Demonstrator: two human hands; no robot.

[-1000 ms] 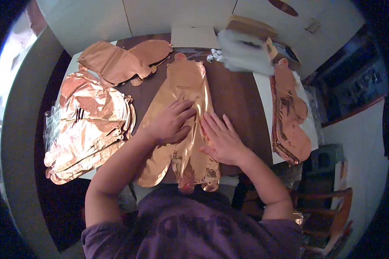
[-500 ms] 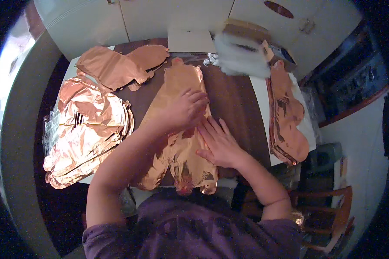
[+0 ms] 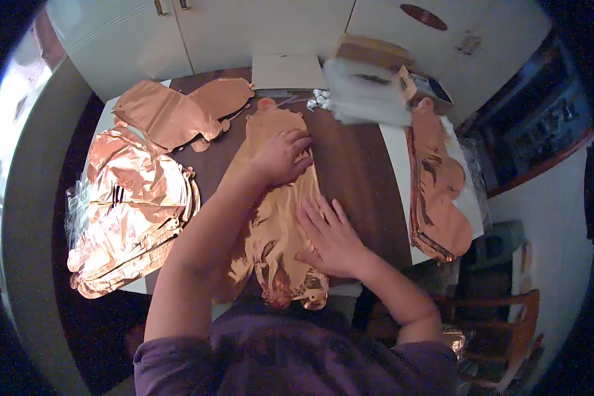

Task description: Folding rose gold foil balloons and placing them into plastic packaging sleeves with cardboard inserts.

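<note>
A flat, uninflated rose-gold foil balloon (image 3: 277, 214) lies lengthwise on the brown table in front of me, narrow at the far end and wrinkled at the near end. My left hand (image 3: 282, 157) is on its upper part, fingers curled in at the right edge with foil under them. Lower down, my right hand (image 3: 330, 239) rests flat on the balloon's right side, its fingers spread. The left forearm crosses over the balloon's left side and hides part of it.
Several foil balloons lie at the left, a shiny stack (image 3: 138, 204) and a matte one (image 3: 178, 112) behind it. Another folded stack (image 3: 435, 185) is at the right. Small white balls (image 3: 319, 100), a clear plastic bag (image 3: 363, 92) and a cardboard box (image 3: 373, 51) stand at the back.
My right hand has slid slightly down along the balloon, and the left fingers have shifted a little. The whole view has tilted slightly, so the table sits lower.
</note>
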